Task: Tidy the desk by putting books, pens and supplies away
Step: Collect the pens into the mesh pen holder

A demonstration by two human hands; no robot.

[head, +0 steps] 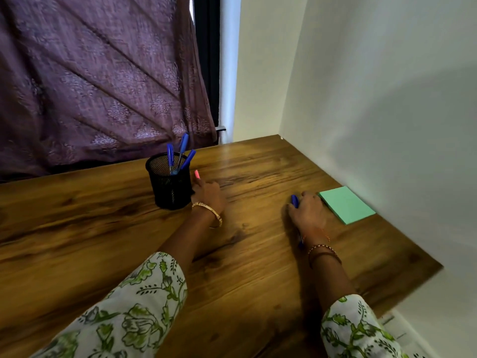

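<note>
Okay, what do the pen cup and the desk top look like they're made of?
The pen cup looks like black metal mesh, matte: light shows through fine perforations near its rim. The desk top shows brown wood grain with a smooth, slightly glossy sheen; whether it is solid wood or a printed laminate cannot be told from here.

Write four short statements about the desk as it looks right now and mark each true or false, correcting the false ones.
1. Blue pens stand in the black mesh pen cup. True.
2. The left hand holds a pink pen. True.
3. The right hand lies open and holds nothing. False: it grips a blue pen.
4. The green sticky-note pad sits inside the cup. False: it lies flat on the wooden desk near the wall.
</note>
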